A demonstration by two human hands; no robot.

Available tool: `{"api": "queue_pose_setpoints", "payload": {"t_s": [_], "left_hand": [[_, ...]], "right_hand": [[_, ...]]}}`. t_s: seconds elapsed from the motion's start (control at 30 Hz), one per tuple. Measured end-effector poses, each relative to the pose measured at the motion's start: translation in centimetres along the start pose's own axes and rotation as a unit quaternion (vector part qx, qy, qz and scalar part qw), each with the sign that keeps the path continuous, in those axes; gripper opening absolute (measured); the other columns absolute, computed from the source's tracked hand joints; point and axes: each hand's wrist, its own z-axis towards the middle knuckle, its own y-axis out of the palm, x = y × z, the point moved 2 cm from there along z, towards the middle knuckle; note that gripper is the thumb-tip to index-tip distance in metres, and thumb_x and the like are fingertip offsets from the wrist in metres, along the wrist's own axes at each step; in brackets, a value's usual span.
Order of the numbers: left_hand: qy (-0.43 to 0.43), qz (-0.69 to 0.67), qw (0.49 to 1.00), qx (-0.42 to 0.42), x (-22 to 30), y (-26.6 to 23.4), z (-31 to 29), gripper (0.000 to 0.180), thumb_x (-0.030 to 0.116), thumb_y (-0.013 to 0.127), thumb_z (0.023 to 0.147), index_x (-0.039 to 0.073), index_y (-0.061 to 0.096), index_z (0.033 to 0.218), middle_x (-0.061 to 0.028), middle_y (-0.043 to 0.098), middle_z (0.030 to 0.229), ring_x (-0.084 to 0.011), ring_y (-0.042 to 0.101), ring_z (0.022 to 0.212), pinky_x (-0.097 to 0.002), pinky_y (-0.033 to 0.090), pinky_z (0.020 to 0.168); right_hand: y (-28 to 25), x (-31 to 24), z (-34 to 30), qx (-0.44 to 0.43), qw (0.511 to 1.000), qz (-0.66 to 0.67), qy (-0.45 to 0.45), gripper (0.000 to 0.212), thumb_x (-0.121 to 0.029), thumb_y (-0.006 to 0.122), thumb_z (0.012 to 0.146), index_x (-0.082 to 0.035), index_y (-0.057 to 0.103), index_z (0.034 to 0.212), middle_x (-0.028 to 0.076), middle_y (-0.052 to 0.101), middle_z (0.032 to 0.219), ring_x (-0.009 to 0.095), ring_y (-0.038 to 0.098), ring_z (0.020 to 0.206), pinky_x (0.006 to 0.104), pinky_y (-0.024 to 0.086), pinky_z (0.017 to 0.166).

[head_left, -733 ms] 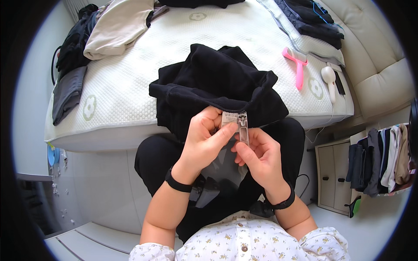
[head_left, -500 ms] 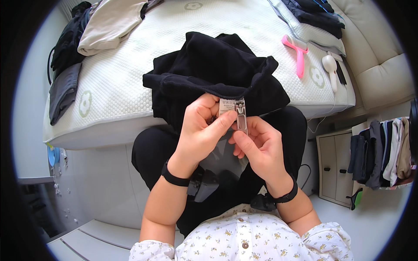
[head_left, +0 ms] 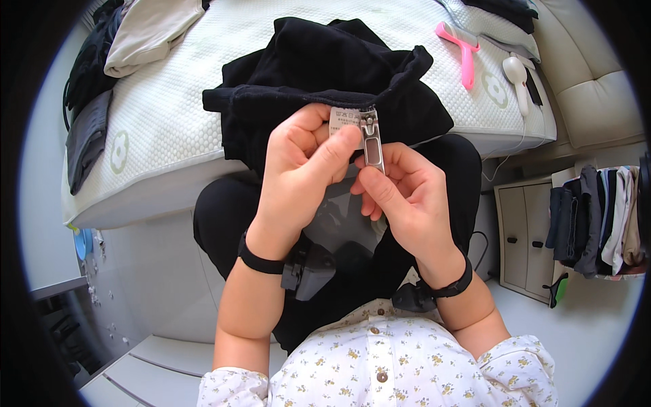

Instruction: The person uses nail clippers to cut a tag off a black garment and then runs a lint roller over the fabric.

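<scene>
A black garment lies bunched on the edge of the bed and over my lap, its thick seamed edge facing me. My left hand is closed, pinching the white care label at that edge between thumb and fingers. In my right hand, thumb and fingers grip the lower end of a silver nail clipper. The clipper stands upright with its head against the garment edge, just right of the label. Whether its jaws touch the label's stitching is too small to tell.
On the quilted white mattress lie a pink-handled lint roller, a white corded handheld device, beige clothing and dark clothing. Folded clothes fill a container at right, beside a beige cabinet.
The whole scene sits higher in the picture, bed and hands alike. Both hands keep the same grips on the label and the nail clipper.
</scene>
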Motion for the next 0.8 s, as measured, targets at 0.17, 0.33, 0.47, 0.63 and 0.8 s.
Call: {"api": "queue_pose_setpoints", "payload": {"t_s": [0.17, 0.33, 0.47, 0.63, 0.8], "left_hand": [[-0.007, -0.03, 0.999, 0.024, -0.08, -0.05, 0.35, 0.016, 0.009, 0.053, 0.096, -0.006, 0.059, 0.092, 0.0041, 0.047, 0.059, -0.0012, 0.038, 0.05, -0.0195, 0.029, 0.045], [0.012, -0.013, 0.999, 0.028, -0.42, 0.2, 0.18, 0.014, 0.008, 0.054, 0.095, -0.006, 0.058, 0.093, 0.0024, 0.049, 0.06, -0.0019, 0.039, 0.051, -0.0197, 0.032, 0.047], [0.019, -0.021, 0.999, 0.029, -0.37, 0.4, 0.1, 0.014, 0.008, 0.055, 0.095, -0.006, 0.058, 0.093, 0.0023, 0.05, 0.06, -0.0018, 0.038, 0.051, -0.0195, 0.032, 0.047], [0.041, -0.014, 0.999, 0.0, -0.46, 0.4, 0.31, 0.015, 0.009, 0.056, 0.095, -0.006, 0.058, 0.093, 0.0023, 0.051, 0.06, -0.0014, 0.038, 0.049, -0.0191, 0.031, 0.045], [0.037, -0.006, 0.999, -0.003, -0.51, 0.17, 0.47, 0.015, 0.01, 0.057, 0.095, -0.005, 0.059, 0.092, 0.003, 0.05, 0.059, -0.0003, 0.037, 0.049, -0.0183, 0.03, 0.045]], "right_hand": [[0.07, 0.07, -0.06, 0.009, 1.0, -0.004, -0.002, 0.021, -0.016, 0.066, 0.091, 0.003, 0.058, 0.096, 0.003, 0.062, 0.077, 0.005, 0.055, 0.062, 0.0178, 0.045, 0.056], [0.33, 0.31, -0.12, 0.024, 1.0, 0.004, -0.009, 0.02, -0.016, 0.065, 0.091, 0.003, 0.058, 0.095, 0.003, 0.062, 0.075, 0.004, 0.054, 0.06, 0.0173, 0.044, 0.054], [0.34, 0.32, -0.16, 0.026, 1.0, 0.005, -0.016, 0.018, -0.016, 0.064, 0.092, 0.002, 0.059, 0.095, 0.003, 0.062, 0.074, 0.004, 0.054, 0.058, 0.0166, 0.042, 0.052], [0.18, 0.33, -0.2, 0.04, 0.999, -0.002, -0.014, 0.017, -0.016, 0.064, 0.092, 0.001, 0.06, 0.095, 0.003, 0.063, 0.074, 0.004, 0.055, 0.057, 0.0162, 0.042, 0.051], [0.04, 0.33, 0.02, 0.018, 1.0, 0.023, 0.002, 0.02, -0.019, 0.065, 0.092, 0.001, 0.06, 0.095, 0.003, 0.064, 0.075, 0.004, 0.055, 0.058, 0.0169, 0.044, 0.052]]}}
